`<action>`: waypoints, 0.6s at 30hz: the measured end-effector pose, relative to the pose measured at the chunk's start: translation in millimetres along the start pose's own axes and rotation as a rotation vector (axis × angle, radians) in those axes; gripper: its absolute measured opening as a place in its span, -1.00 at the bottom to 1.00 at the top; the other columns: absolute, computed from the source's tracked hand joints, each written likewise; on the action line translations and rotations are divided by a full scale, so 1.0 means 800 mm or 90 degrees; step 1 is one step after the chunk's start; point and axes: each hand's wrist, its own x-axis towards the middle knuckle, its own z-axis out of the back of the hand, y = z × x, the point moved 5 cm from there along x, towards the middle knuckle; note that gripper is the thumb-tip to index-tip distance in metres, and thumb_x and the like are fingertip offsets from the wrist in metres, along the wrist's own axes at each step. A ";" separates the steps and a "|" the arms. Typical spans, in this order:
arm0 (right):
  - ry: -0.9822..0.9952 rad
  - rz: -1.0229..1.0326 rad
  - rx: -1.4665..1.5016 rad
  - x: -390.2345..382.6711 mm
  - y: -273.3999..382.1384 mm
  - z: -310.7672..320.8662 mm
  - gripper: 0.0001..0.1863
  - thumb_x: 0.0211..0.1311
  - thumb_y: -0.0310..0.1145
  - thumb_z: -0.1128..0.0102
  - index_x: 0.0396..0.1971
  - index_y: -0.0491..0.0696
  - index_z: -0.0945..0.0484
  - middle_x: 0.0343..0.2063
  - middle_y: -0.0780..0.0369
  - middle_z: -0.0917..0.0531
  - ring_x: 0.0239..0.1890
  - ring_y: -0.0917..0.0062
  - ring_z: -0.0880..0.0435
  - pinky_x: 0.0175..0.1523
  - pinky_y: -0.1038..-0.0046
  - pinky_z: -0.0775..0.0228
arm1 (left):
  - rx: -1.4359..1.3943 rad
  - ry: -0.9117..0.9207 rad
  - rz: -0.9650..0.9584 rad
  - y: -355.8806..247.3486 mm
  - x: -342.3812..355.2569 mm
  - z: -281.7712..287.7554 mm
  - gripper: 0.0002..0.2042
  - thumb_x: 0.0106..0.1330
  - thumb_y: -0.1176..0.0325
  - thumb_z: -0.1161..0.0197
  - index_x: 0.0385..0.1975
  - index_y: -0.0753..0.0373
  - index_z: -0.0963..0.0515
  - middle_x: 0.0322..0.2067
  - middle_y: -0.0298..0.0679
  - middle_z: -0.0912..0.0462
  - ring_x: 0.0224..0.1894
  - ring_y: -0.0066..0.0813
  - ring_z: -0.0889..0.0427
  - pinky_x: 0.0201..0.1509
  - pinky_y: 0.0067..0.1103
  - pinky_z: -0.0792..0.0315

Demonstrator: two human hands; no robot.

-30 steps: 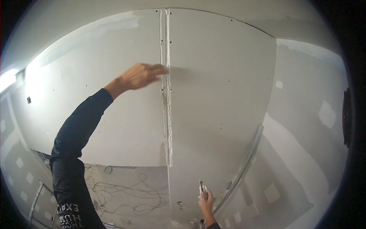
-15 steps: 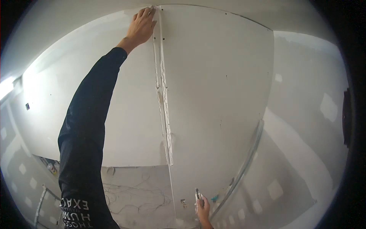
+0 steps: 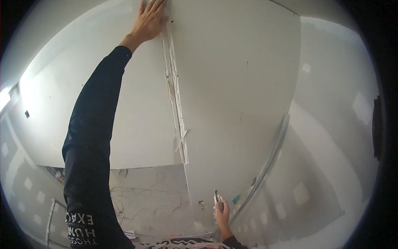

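While reaching high up wallboard [image 3: 232, 83] along the white-coated seam [image 3: 177, 95], also gripping low.
With left hand [image 3: 150, 21] at upper seam, fingers extended, tips cropped, can't tell grip; with right hand [image 3: 223, 213] below and right of seam, closed around slim tool [image 3: 217, 200]; with pale strip [image 3: 181, 140] across lower seam.

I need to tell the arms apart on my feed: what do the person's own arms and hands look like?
The left hand is bare; its long dark sleeve reaches the wrist and carries white block lettering near the picture's lower edge. The right hand is bare too; only a bit of its dark cuff shows. No gloves are worn.
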 end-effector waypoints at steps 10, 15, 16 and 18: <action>-0.037 -0.027 -0.067 -0.023 -0.050 0.031 -0.60 0.52 -0.26 -0.23 0.21 -0.15 -0.52 -0.42 0.31 -0.61 -0.57 0.70 -0.49 -0.53 0.54 -0.32 | 0.026 0.119 -0.161 -0.142 -0.227 -0.065 -0.19 0.52 -0.28 0.05 0.63 0.01 0.00 0.63 -0.25 0.03 0.67 -0.29 0.11 0.73 -0.21 0.29; -0.039 -0.075 -0.010 -0.032 -0.038 0.040 -0.60 0.51 -0.28 -0.24 0.21 -0.17 -0.50 -0.43 0.32 -0.60 -0.56 0.70 -0.49 -0.53 0.56 -0.33 | 0.048 0.190 -0.224 -0.199 -0.308 -0.080 -0.26 0.57 -0.22 0.13 0.62 0.04 -0.04 0.63 -0.32 -0.01 0.66 -0.38 0.08 0.73 -0.24 0.24; -0.030 -0.065 -0.002 -0.031 -0.034 0.038 -0.60 0.51 -0.28 -0.24 0.21 -0.17 -0.50 -0.43 0.32 -0.60 -0.56 0.70 -0.49 -0.53 0.56 -0.33 | 0.006 0.232 -0.223 -0.209 -0.322 -0.088 -0.28 0.58 -0.19 0.13 0.62 0.05 -0.03 0.63 -0.32 -0.01 0.66 -0.38 0.08 0.74 -0.25 0.24; -0.046 -0.047 -0.017 -0.030 -0.026 0.041 -0.63 0.47 -0.34 -0.27 0.19 -0.09 -0.51 -0.48 0.36 -0.57 -0.66 0.72 -0.45 -0.64 0.58 -0.30 | -0.004 0.248 -0.268 -0.228 -0.359 -0.095 -0.26 0.58 -0.19 0.11 0.62 0.08 -0.02 0.63 -0.30 0.00 0.66 -0.35 0.09 0.74 -0.25 0.23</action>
